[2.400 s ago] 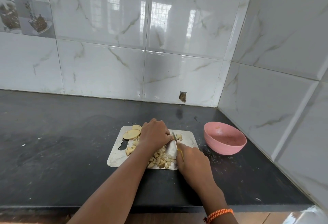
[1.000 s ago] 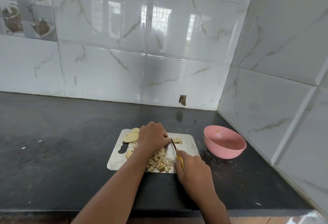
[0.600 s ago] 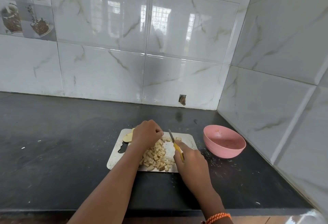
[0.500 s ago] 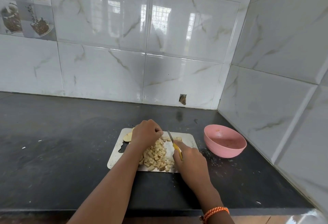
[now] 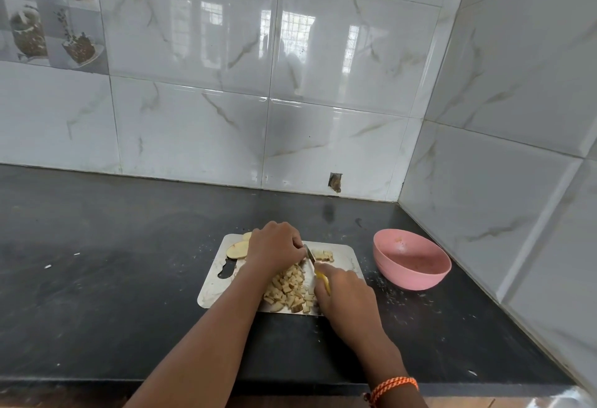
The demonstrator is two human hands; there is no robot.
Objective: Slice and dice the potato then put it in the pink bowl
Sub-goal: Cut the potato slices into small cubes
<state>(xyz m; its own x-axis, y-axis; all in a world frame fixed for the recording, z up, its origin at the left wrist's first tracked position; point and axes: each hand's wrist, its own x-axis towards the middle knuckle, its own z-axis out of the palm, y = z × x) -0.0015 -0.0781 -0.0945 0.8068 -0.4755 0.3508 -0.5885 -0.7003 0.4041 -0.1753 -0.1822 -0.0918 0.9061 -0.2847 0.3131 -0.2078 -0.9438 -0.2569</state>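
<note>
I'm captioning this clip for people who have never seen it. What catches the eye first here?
Two hands meet over a metal cutting board in the middle of a black counter: the left hand curls over potato while the right hand holds a yellow-handled knife beside it. A heap of diced potato lies between them, and a pink bowl stands to the right, near the tiled corner.

Pale potato cubes [image 5: 289,289] lie heaped between the two hands' fingers [image 5: 295,247]; uncut round slices [image 5: 238,249] sit left of them. The pink bowl [image 5: 412,264] stands upright, right of the fingers.
</note>
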